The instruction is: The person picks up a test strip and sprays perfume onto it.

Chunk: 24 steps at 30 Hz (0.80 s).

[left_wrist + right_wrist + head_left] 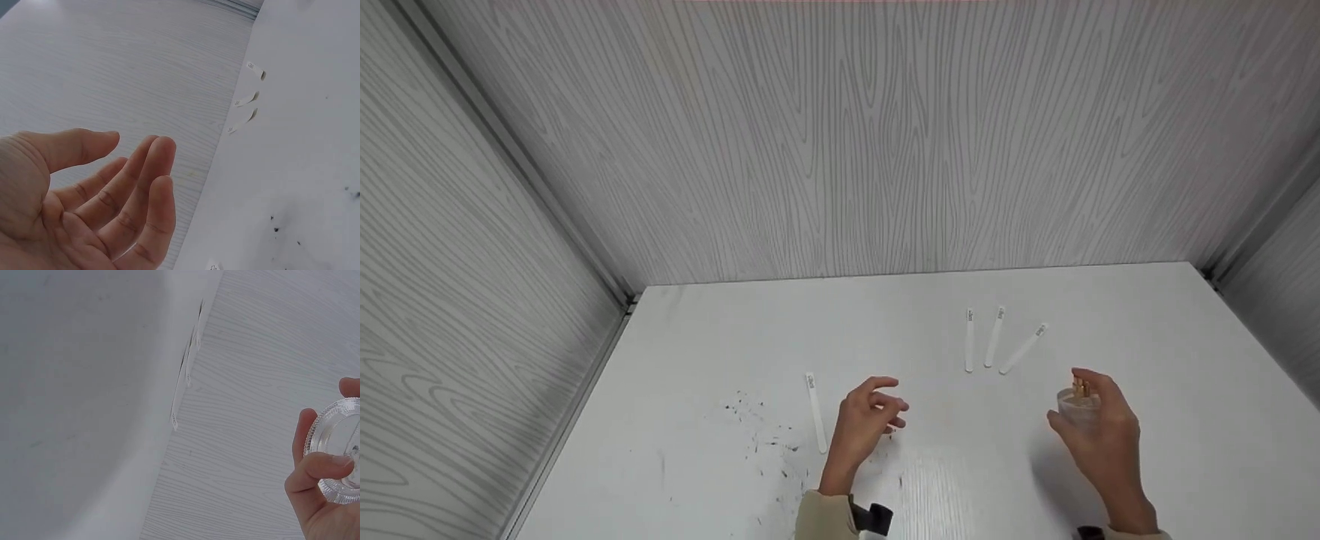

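Observation:
My right hand point(1112, 435) holds a round clear glass perfume bottle point(1075, 409) above the right part of the table, with a finger up by its gold spray top point(1081, 387). Ribbed glass on the bottle point(333, 430) shows between the fingers in the right wrist view, cut off by the frame edge. Nothing is in my left hand point(868, 417), raised over the table's middle with loosely bent fingers; its palm point(73, 236) shows in the left wrist view. One white paper test strip point(816, 414) lies just left of that hand.
Three more white strips, a left one point(969, 342), a middle one point(994, 337) and a slanted one point(1023, 350), lie towards the back right. Dark specks point(785, 448) mark the white table point(697, 337). Wood-grain panels point(840, 150) enclose its back and sides.

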### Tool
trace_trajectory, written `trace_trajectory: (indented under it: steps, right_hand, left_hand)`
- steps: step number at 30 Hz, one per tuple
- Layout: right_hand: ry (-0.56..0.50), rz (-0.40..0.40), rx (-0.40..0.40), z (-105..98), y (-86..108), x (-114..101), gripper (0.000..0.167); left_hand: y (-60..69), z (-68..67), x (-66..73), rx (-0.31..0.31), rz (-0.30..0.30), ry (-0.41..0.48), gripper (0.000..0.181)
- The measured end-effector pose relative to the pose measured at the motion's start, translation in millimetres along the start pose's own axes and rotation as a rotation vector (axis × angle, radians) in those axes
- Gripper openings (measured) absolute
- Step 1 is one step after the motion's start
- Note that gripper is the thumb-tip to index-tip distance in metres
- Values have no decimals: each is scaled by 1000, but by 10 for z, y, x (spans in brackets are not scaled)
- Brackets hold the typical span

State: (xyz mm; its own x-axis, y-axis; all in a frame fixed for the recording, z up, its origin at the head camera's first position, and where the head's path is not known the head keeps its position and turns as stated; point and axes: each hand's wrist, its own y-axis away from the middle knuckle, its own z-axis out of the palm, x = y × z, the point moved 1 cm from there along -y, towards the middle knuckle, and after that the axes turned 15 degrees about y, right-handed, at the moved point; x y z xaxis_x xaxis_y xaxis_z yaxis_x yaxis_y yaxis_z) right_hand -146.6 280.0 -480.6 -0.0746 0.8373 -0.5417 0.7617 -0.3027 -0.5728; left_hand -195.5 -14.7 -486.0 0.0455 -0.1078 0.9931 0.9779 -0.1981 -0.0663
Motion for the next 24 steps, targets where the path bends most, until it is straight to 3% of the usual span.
trace_trajectory:
  steps: [15,24]
  right_hand:
    - [-1,4,-45,16,7,-45,59]
    - [6,-3,-26,32,10,-48,59]
  left_hand:
    - [98,-336,-92,124,-29,-54,33]
    - [106,-499,-121,178,-58,-106,35]
